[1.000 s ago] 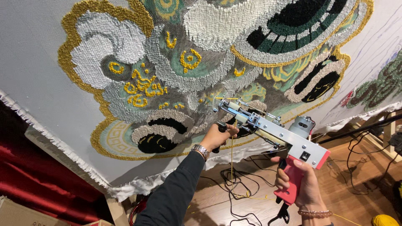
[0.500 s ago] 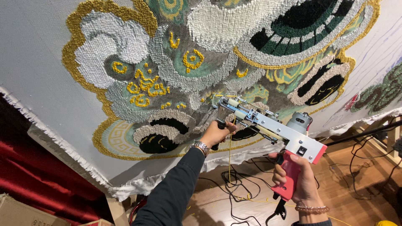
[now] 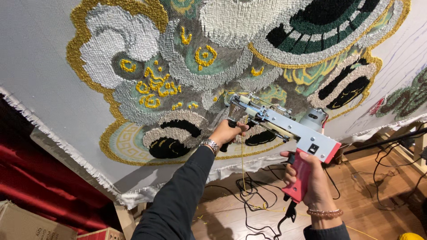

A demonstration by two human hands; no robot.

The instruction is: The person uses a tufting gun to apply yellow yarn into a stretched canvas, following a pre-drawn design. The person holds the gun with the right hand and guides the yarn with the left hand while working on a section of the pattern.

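Head view, looking up along a stretched grey backing cloth w/ a big tufted design on it: gold outlines, white and grey loops, green and black patches. Tufting gun, silver frame w/ pink handle, sits near the cloth's lower edge, nose tip right against the tufted area by the small black patches. Left hand is up front, fingers curled tight round the gun's black fore-grip, thumb wrapped over; metal watch on the wrist, dark sleeve running down to the bottom of the frame. Right hand is lower, closed fully round the pink handle, index finger up near the trigger spot but can't tell if it's pressing; bead bracelet on that wrist. Yellow yarn drops straight down from the gun to the wood floor, where black cables lie in loops. Red curtain bottom left, cardboard boxes in that corner. Frayed white fringe along the cloth's lower edge.
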